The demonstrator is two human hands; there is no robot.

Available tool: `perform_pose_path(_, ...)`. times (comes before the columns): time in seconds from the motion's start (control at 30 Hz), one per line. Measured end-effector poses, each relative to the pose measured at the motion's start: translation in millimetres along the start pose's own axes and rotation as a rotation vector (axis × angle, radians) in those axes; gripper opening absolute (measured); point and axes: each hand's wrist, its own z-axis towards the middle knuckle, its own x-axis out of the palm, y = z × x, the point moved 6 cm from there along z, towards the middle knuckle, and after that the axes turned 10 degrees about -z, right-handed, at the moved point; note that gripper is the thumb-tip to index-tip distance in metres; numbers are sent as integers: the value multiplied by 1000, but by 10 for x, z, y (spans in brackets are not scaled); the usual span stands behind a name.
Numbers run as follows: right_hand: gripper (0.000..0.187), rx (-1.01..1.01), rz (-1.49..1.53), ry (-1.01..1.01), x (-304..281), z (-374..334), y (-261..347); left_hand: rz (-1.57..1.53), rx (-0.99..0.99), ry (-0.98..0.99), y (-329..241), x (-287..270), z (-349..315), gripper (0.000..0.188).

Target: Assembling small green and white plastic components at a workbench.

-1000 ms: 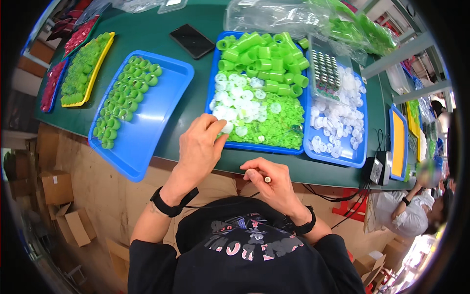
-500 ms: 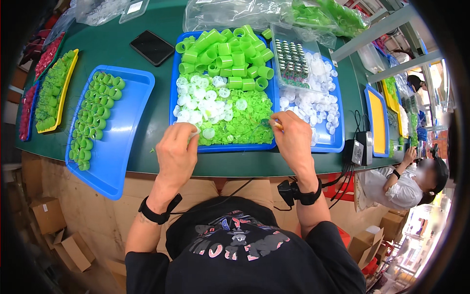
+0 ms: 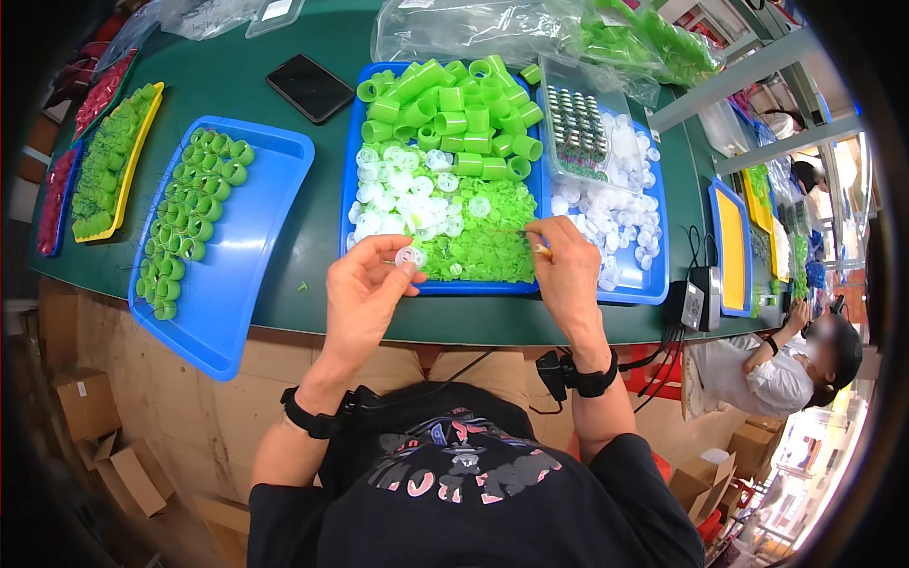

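My left hand (image 3: 365, 289) pinches a small clear round plastic disc (image 3: 410, 256) at the front edge of the middle blue tray (image 3: 348, 142). My right hand (image 3: 568, 265) grips a thin stick tool (image 3: 530, 241) whose tip reaches over the small green rings (image 3: 483, 246) in that tray. The same tray holds green tube caps (image 3: 454, 104) at the back and clear discs (image 3: 398, 194) on the left.
A left blue tray (image 3: 251, 256) carries rows of green caps (image 3: 189, 222). A right blue tray (image 3: 653, 284) holds white discs and a clear box of small metal parts (image 3: 579, 123). A black phone (image 3: 310, 87), plastic bags, yellow trays; another person (image 3: 786, 364) sits at right.
My left hand has lifted a clear disc from the tray and turned palm up. My right hand moved from the table edge to the green rings with the stick tool.
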Motion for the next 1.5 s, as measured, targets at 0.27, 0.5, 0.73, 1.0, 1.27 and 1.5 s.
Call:
perform_pose_path(0.27, 6, 173, 573, 264, -46, 39, 265, 117, -132, 133, 126, 266, 7, 29)
perform_pose_path(0.5, 15, 179, 979, 342, -7, 17, 582, 335, 278, 19, -61, 354, -54, 14)
perform_pose_path(0.73, 24, 449, 1177, 317, 194, -240, 654, 137, 261, -120, -4, 218, -88, 14)
perform_pose_path(1.0, 13, 488, 1170, 192, 285, -233, 643, 217, 332, -28, 9, 250, -208, 21)
perform_pose_path(1.27, 10, 462, 1243, 214, 184, -314, 507, -146, 2, -31, 175, 120, -215, 38)
perform_pose_path(1.5, 10, 399, 1211, 243, 238, -408, 644, -219, -2, 12, 231, 119, -242, 32)
